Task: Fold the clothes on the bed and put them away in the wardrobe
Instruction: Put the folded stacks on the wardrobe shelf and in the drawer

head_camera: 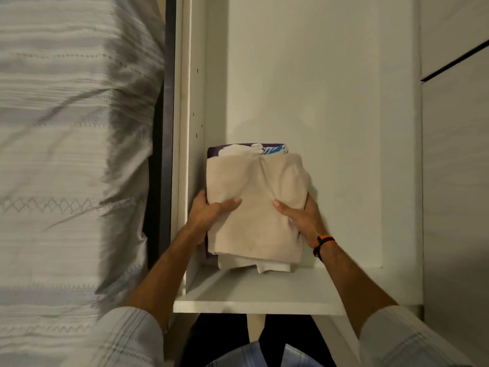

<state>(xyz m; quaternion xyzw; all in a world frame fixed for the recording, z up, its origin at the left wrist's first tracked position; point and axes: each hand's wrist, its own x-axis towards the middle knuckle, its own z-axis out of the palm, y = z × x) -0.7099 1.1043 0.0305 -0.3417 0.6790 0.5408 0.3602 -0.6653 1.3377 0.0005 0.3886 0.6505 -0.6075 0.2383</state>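
Nearest the camera, two forearms in rolled pale striped sleeves are extended forward over the front edge of a white wardrobe shelf (254, 295). A dark gap is seen beneath that front edge. The shelf is bounded on the left by a white side panel (197, 107) with small peg holes, and on the right by another white wall; bare shelf surface is left open to the right of the stack and along the front lip, and more room is seen behind the stack up to the back wall (304, 75).

A stack of folded clothes is set against the left panel of the shelf. On top a beige folded garment (258, 207) is laid, somewhat rumpled, with creases running from its far middle. Under it a white folded piece (264, 267) protrudes at the near edge, and a purple garment (214, 152) with a white and blue print shows at the far and left edges.

The beige garment is gripped at both sides. The left hand (209, 211) is curled round its left edge, thumb laid on top. The right hand (300, 213) holds the right edge likewise, thumb pressed on the cloth. A black and orange wristband (323, 244) is worn on the right wrist.

Farther left, outside the wardrobe, a pale patterned bedspread (68, 154) is seen, blurred.
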